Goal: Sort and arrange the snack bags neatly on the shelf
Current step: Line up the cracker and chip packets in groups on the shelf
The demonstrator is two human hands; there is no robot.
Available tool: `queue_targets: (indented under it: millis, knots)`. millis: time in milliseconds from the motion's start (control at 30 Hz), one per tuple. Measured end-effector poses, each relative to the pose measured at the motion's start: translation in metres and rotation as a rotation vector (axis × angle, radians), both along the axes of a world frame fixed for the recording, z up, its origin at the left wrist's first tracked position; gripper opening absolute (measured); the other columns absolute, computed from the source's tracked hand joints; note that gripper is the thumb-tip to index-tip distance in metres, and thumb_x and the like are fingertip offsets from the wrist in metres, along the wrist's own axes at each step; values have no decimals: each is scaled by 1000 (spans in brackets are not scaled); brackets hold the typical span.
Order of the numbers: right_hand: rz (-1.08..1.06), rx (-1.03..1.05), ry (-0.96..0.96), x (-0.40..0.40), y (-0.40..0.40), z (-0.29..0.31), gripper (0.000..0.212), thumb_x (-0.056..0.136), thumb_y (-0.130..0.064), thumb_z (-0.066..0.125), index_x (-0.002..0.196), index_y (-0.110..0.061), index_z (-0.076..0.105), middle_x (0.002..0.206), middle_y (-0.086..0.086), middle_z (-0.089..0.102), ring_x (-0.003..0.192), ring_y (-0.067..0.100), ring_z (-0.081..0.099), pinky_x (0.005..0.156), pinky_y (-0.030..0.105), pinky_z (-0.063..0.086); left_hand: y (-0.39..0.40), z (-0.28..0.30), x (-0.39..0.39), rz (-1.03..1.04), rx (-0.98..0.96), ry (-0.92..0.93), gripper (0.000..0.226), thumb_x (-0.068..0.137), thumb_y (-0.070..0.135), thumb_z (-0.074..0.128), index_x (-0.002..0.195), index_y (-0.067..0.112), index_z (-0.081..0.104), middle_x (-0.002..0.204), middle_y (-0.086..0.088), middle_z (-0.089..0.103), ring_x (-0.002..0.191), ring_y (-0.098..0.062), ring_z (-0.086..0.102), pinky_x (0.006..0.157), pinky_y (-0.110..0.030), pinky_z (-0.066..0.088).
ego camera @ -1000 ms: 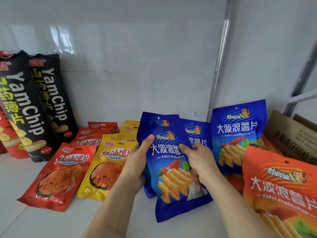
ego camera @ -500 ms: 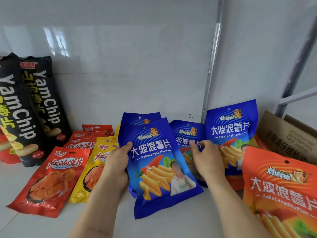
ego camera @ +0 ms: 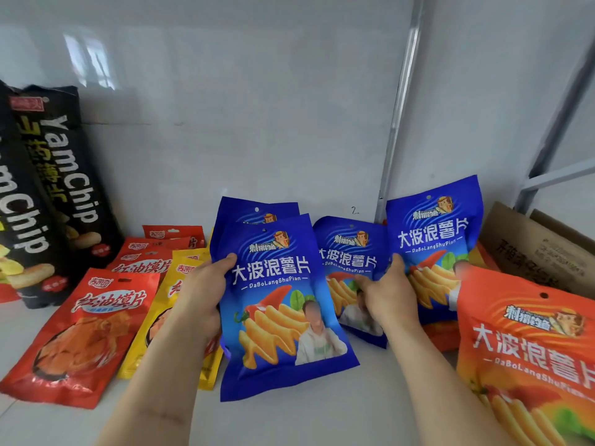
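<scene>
The left hand [ego camera: 201,296] grips a glossy blue bag [ego camera: 280,304]; the right hand [ego camera: 388,292] grasps another [ego camera: 349,252]. Four flat blue pouches crowd the white shelf [ego camera: 289,420].

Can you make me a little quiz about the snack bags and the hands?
1. True or false: the left hand holds the front blue bag.
2. Which bag does the right hand touch? A) a yellow bag B) the middle blue bag C) a black YamChip bag
3. Fill in: the orange bag lies nearest the camera on the ____ side.

Key: 1 true; 2 B; 3 right.
</scene>
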State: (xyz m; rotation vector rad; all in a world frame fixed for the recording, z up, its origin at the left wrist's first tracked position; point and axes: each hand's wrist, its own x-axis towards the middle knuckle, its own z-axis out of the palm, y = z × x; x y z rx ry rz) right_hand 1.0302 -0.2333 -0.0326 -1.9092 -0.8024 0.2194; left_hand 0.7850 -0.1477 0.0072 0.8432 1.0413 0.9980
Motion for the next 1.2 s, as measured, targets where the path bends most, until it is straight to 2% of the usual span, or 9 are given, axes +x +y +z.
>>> queue_targets:
  millis: [167,267,567,667,733,867,1000,1100,1200]
  knots:
    - [82,209,277,-2,-4,10,20,91,-11,68,91,-27,57,97,-3,68,85,16,62,75,33,49,3,-1,-4,4,10,18,32,96,37,63,110,9,60,97,-13,77,88,-32,74,90,-51,57]
    - [99,272,449,2,-8,14,3,94,-16,66,93,-17,63,94,4,71,74,14,63,64,31,50,4,-2,-5,11,20,46,32,97,41,61,105,10,59,93,-12,77,83,-30,74,88,-50,58]
    - [101,405,414,21,-21,22,17,86,-39,66,81,-22,66,86,13,72,73,35,64,73,53,54,7,2,-13,67,44,86,30,97,44,59,100,14,57,99,-13,76,92,-33,73,96,-55,54]
    - [46,618,392,29,-33,36,13,84,-37,66,79,-25,66,88,5,70,73,28,64,69,45,51,5,2,-11,70,55,98,28,98,42,60,100,14,57,97,-13,76,90,-33,74,94,-55,55]
    - [81,708,496,29,-41,46,23,95,-24,61,73,-20,58,73,5,64,49,22,56,50,32,48,3,2,-7,61,66,90,28,99,41,58,101,13,59,96,-13,77,89,-33,74,93,-55,56]
    - [271,480,547,6,-40,47,23,98,-17,59,75,-16,56,61,4,61,37,12,51,34,19,39,-3,3,4,28,79,37,27,99,40,58,103,13,61,91,-11,78,89,-33,75,91,-56,56]
    - [413,261,486,-11,-33,41,14,98,-20,59,94,-6,62,83,11,75,44,19,62,35,23,44,-13,3,19,-15,80,-70,25,101,33,56,112,11,63,92,-9,79,79,-26,75,74,-43,60]
    - [430,204,450,-15,-30,36,16,96,-21,62,96,-6,62,92,12,76,53,20,68,42,27,51,-18,1,24,-37,59,-113,29,102,34,54,119,12,63,98,-8,78,84,-26,76,73,-41,59]
    - [409,131,393,-19,-24,29,20,89,-27,71,94,-10,63,93,8,76,76,22,74,67,37,59,-20,0,26,-37,40,-126,37,102,41,53,124,13,62,101,-9,78,91,-28,76,76,-42,59]
